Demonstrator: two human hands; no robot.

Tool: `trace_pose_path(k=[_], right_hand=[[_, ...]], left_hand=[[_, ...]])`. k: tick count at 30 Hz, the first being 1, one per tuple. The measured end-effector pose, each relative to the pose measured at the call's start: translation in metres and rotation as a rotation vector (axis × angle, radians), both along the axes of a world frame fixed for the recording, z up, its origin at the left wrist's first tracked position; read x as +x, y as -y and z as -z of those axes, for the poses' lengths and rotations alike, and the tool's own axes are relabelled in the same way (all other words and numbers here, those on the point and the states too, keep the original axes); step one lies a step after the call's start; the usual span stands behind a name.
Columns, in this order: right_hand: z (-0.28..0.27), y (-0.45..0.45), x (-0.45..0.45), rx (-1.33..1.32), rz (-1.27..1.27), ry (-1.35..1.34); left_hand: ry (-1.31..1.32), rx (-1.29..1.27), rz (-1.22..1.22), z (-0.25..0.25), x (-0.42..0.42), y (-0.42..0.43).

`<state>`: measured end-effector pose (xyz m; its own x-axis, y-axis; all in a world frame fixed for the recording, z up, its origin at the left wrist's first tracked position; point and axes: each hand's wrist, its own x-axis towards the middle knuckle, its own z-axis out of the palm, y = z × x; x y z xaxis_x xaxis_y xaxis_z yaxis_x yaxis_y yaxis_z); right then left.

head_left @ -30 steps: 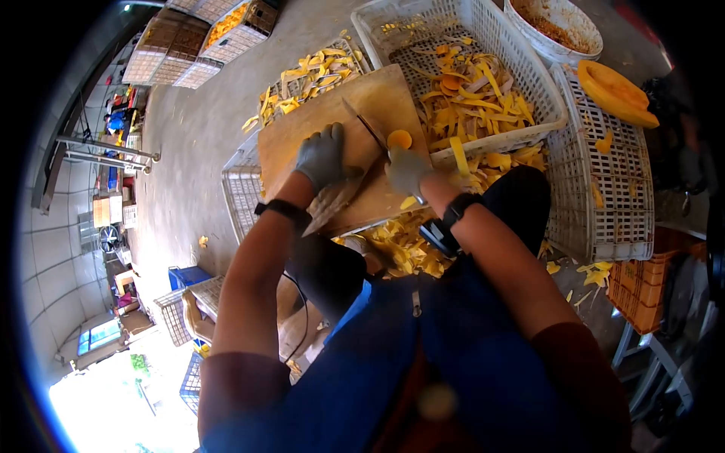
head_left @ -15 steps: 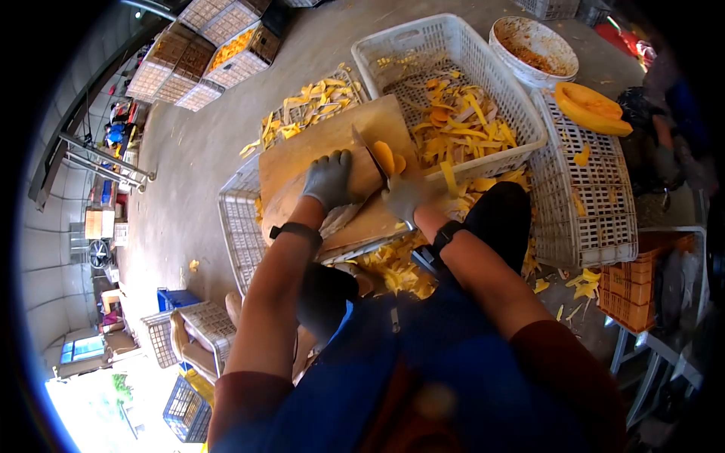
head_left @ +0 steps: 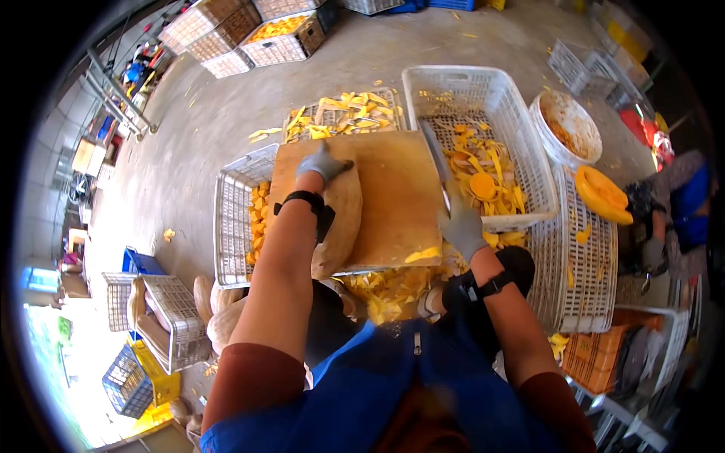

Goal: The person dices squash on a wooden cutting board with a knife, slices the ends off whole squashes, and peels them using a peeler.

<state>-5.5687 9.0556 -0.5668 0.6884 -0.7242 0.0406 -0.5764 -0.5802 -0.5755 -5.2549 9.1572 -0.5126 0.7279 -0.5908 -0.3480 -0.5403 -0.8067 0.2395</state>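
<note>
A long tan pumpkin [head_left: 343, 215] lies lengthwise on the left part of the wooden cutting board [head_left: 400, 196]. My left hand [head_left: 325, 163], in a grey glove, grips its far end with the thumb out to the right. At the board's right edge my gloved right hand [head_left: 462, 229] is closed round the handle of a knife [head_left: 432, 151]. The blade points away from me, beside the board and over the white crate [head_left: 521, 140] of peel. In that crate a round orange slice [head_left: 482, 186] rests on the peel strips. A yellow scrap [head_left: 423, 255] lies at the board's near edge.
Orange chunks [head_left: 258, 219] fill a crate under the board's left side. Peel covers an upturned crate [head_left: 291, 136] behind the board. A white bucket [head_left: 581, 147] and a halved pumpkin [head_left: 602, 195] stand right, near another person's gloved hand [head_left: 654, 255]. Whole pumpkins [head_left: 223, 321] lie at left.
The knife has moved right, off the board. The orange slices beside its blade have left the board, and a round slice shows in the crate. The pumpkin now lies further left, turned lengthwise.
</note>
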Motion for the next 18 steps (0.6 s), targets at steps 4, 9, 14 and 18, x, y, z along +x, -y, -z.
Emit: trace_pose_path(k=[4,9,14,18], right_hand=[[0.014,0.009,0.035,-0.134,-0.127,-0.220],[0.053,0.032,0.091,-0.254,-0.122,-0.329],[0.058,0.067,0.158,-0.376,-0.384,-0.163],[0.066,0.112,0.268,-0.507,-0.527,-0.340]], left_hand=[[-0.224,-0.219,-0.255,0.028,0.065,-0.039],[-0.339,-0.437,-0.356,0.053,0.087,-0.063],[0.163,-0.158,-0.032,0.069,0.074,-0.052],[0.002,-0.063,-0.507,0.051,0.045,0.002]])
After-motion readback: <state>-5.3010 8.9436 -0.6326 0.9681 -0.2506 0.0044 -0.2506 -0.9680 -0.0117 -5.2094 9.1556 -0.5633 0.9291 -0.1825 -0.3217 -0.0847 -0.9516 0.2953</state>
